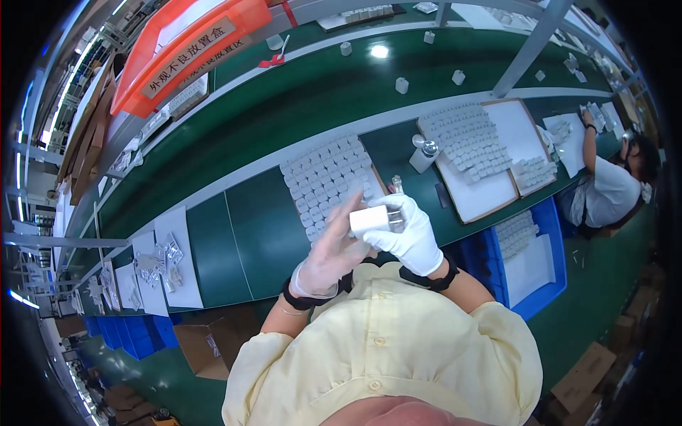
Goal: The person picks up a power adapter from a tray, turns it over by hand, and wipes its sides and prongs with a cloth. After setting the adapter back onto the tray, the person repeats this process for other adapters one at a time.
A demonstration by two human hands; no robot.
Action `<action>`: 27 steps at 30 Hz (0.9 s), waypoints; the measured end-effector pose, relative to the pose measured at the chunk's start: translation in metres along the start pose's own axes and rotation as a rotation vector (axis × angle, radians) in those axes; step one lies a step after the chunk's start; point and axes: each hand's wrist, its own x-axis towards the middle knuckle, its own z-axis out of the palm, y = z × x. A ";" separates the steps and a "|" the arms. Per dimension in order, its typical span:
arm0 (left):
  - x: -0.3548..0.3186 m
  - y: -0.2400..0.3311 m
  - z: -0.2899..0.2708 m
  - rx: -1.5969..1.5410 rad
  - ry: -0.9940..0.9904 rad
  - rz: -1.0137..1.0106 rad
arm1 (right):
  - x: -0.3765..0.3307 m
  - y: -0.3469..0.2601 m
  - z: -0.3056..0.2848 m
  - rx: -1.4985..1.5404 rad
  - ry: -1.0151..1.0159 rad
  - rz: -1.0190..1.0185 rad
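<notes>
A white plug-in charger with metal prongs is held in front of my chest by my right hand, which wears a white glove. My right fingers are closed round its pronged end and underside. Beside the charger's left end is my left hand, in a thin pale glove, its fingers stretched up and slightly blurred. Whether the left fingers touch the charger I cannot tell. Just beyond both hands, rows of white chargers stand on a board on the green bench; my left hand hides some of them.
A dispenser bottle stands right of the rows, beside a tray of more chargers. Loose chargers sit on the green conveyor belt. An orange bin hangs upper left. A blue crate is low right; a co-worker sits beyond.
</notes>
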 end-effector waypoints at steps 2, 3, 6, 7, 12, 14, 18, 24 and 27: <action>0.002 0.004 -0.004 -0.173 -0.013 -0.290 | 0.000 0.005 -0.004 0.030 0.011 0.021; 0.001 0.005 -0.005 -0.170 -0.012 -0.289 | 0.001 0.006 -0.006 0.043 0.017 0.031; -0.006 0.006 -0.005 -0.166 -0.007 -0.372 | 0.001 0.007 -0.007 -0.001 -0.019 -0.007; -0.006 0.006 -0.005 -0.165 -0.009 -0.371 | 0.001 0.008 -0.008 -0.025 -0.036 -0.024; -0.006 -0.006 -0.009 -0.025 -0.035 -0.138 | 0.004 0.013 -0.014 0.194 -0.073 0.006; -0.005 -0.009 -0.011 0.294 -0.058 0.149 | 0.002 0.001 -0.016 0.368 -0.055 0.201; -0.005 -0.004 -0.009 0.222 -0.010 0.059 | 0.001 0.010 -0.016 0.349 -0.080 0.211; -0.002 0.005 -0.002 0.060 0.083 -0.030 | 0.002 0.018 -0.013 0.223 -0.111 0.022; -0.004 0.001 -0.009 0.164 0.055 -0.065 | -0.001 0.019 -0.010 0.182 -0.053 0.025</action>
